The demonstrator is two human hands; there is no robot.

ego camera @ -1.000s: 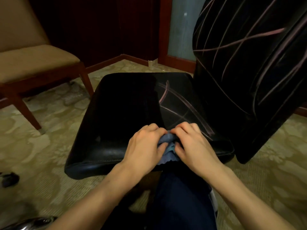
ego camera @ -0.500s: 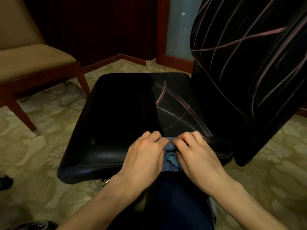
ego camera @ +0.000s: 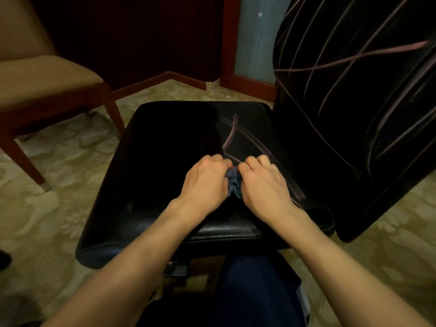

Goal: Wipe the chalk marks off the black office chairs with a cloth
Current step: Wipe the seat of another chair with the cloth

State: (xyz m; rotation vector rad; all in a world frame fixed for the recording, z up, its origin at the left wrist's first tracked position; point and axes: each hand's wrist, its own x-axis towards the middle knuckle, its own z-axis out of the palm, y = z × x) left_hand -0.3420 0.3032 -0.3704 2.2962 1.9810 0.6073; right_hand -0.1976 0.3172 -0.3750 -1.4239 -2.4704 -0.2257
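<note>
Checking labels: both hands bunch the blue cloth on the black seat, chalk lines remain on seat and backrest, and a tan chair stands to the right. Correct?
Nearly. The head view shows the tan chair on the left, not the right.

Both my hands on the black chair seat: left hand and right hand bunch the blue cloth between them. Pink chalk marks just beyond my fingers; more across the backrest.
</note>
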